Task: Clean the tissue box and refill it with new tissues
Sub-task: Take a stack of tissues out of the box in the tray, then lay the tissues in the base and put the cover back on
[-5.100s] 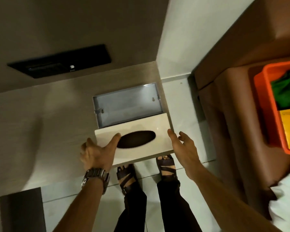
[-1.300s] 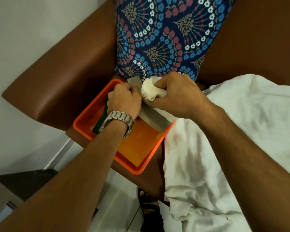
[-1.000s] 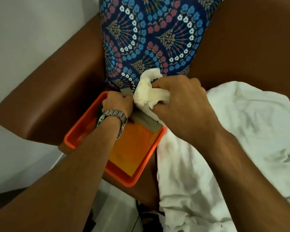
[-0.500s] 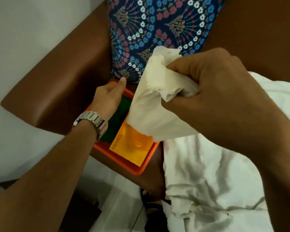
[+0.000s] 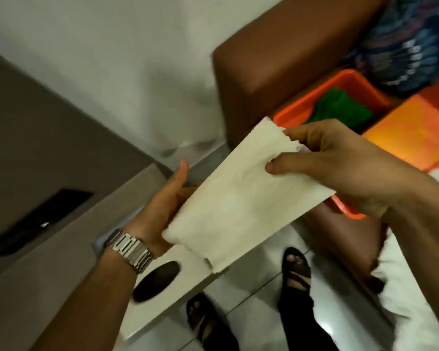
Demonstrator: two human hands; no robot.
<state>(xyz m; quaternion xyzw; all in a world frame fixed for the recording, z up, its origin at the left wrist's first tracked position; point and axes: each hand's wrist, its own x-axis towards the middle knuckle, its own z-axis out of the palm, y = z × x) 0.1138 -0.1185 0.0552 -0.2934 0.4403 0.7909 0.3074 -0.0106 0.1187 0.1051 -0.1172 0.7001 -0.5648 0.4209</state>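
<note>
A thick stack of white tissues hangs in mid-air at the centre, tilted down to the left. My right hand is shut on its upper right end, thumb below and fingers on top. My left hand lies flat under the stack's lower left end with the fingers straight; its fingertips are hidden behind the tissues. Below the stack hangs the tissue box lid, a pale flap with a dark oval slot, swung open from the wall. The box's grey inside is mostly hidden by my left arm.
A brown sofa arm stands at the upper right. On the seat sits an orange tray with a green cloth and an orange tissue pack. A white cloth drapes at the right. My sandalled feet stand on white tiles.
I have turned from the sofa tray back to the wall box. My right hand has carried the tissue stack over above the open lid, and my left hand has left the tray and come under the stack.
</note>
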